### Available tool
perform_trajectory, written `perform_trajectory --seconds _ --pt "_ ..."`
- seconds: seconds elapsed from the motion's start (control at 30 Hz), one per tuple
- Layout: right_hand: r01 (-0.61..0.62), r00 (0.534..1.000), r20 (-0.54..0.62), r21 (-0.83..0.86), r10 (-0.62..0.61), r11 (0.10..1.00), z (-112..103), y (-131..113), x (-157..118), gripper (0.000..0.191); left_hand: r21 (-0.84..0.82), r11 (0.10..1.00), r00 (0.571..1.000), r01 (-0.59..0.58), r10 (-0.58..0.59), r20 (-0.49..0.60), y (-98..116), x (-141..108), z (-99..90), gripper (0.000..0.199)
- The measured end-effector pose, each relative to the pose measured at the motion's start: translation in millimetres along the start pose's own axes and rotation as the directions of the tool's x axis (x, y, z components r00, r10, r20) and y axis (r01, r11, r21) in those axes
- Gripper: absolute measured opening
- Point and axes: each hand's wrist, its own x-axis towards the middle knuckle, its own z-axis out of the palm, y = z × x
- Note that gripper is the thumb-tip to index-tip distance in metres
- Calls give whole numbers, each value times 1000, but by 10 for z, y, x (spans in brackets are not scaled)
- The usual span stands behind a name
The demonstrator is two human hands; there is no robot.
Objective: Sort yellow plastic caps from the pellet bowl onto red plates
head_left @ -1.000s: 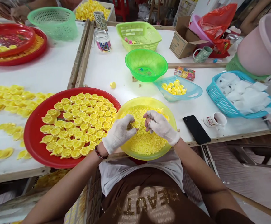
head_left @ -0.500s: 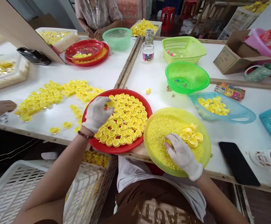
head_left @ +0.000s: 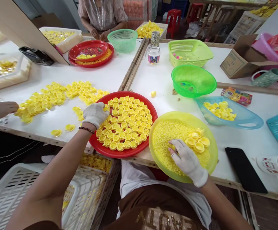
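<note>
My left hand, in a white glove, is over the left side of a red round tray filled with small round yellow pieces. Its fingers are closed around something at the tray's upper left; a bit of yellow shows at the fingertips. In a yellow bowl of small yellow beads, my right hand rests with curled fingers, thumb and forefinger close together. What it may hold is too small to make out. Several yellow cups lie on the beads beside it.
Loose yellow cups spread left of the tray, near another person's hands. A blue scoop, a green bowl, a black phone and a mug stand right. A second person sits across the table.
My left hand has moved left and slightly down to the tray's left edge, and its fingers have drawn in. My right hand has stayed in the bowl. The other person's hands at left have moved.
</note>
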Motion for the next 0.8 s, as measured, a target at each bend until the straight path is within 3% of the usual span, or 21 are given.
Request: perform_trajectory --seconds 0.4,0.47,0.57,0.63,0.67,0.73,0.77,0.8 --pt "-5 1000 6 35 5 999 -19 -7 0 24 -7 1000 991 -5 6 130 62 133 -8 27" --pt "-4 1000 -5 47 4 999 -20 -5 -5 24 -40 999 998 -28 30 57 -32 24 -45 33" --pt "-9 1000 -22 67 10 998 -27 -2 -9 23 -162 984 978 -78 45 -202 -327 -361 -21 41" --pt "-4 1000 -25 97 6 995 -40 -6 -6 22 -249 968 945 -32 -51 -322 -547 -749 90 45" --pt "0 1000 -23 118 2 993 -48 -10 -1 22 -287 957 933 35 -134 -333 -630 -963 171 46" --pt "2 1000 -12 156 0 988 -63 -19 10 20 -383 903 948 196 -274 -162 -691 -1386 364 46" --pt "-2 1000 -3 169 3 986 -69 -23 16 20 -489 828 949 275 -314 1 -662 -1574 462 46" --pt "-7 1000 7 179 6 984 -72 -25 22 19 -628 697 935 347 -312 170 -600 -1737 554 47"
